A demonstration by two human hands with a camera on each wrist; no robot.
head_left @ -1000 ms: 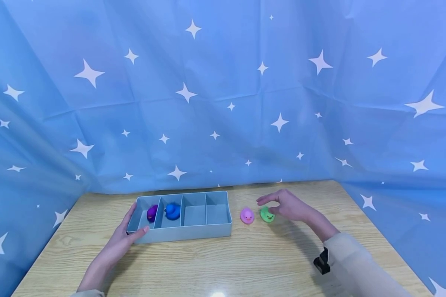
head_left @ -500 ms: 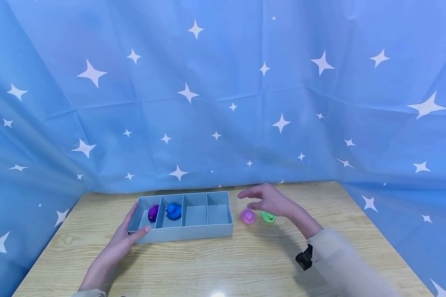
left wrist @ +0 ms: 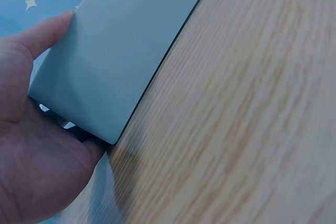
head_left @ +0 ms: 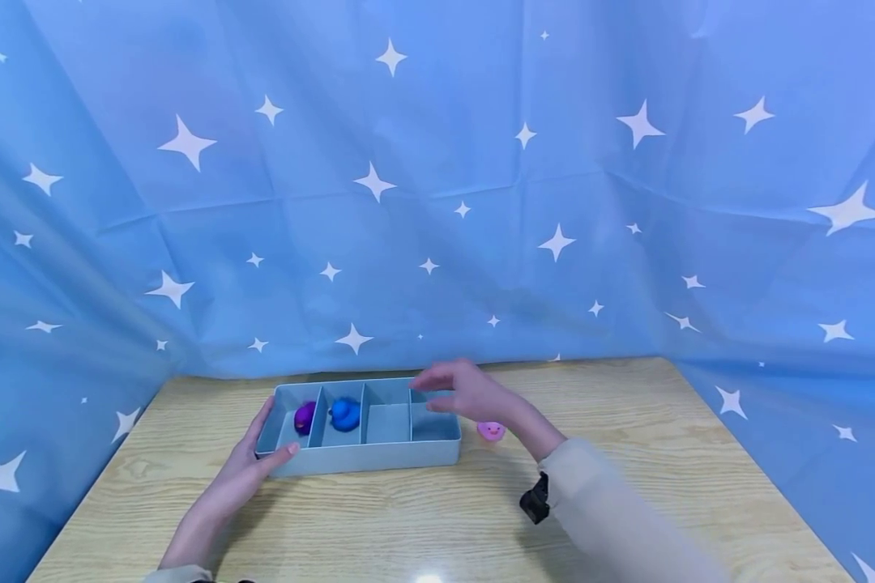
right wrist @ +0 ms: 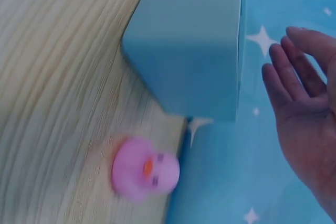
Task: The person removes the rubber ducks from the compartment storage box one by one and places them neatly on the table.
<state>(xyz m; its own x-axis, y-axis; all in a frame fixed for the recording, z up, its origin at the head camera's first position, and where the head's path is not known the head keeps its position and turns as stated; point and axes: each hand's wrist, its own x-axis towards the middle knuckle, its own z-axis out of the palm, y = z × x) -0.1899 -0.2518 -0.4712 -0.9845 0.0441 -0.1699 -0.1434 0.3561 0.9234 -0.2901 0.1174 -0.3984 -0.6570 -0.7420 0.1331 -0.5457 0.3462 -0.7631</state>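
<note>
A grey-blue tray [head_left: 379, 457] with several compartments lies on the wooden table. A purple duck [head_left: 304, 416] sits in its leftmost compartment and a blue duck [head_left: 345, 414] in the one beside it. My left hand [head_left: 251, 470] grips the tray's left front corner [left wrist: 121, 51], thumb [left wrist: 44, 32] on the front wall. My right hand [head_left: 455, 390] hovers over the tray's right end with straight fingers and holds nothing; the right wrist view shows its bare palm [right wrist: 304, 108]. A pink duck [head_left: 491, 431] stands on the table just right of the tray [right wrist: 194, 45]. The green duck is hidden.
The wooden table [head_left: 408, 526] reaches to the front and right. A blue cloth with white stars [head_left: 437, 202] hangs close behind the tray and along both sides of the table. A black strap [head_left: 534, 500] sits on my right wrist.
My right hand has moved left from above the green duck, past the pink duck, to above the tray's right end. The green duck is now out of sight behind my forearm. The left hand stayed.
</note>
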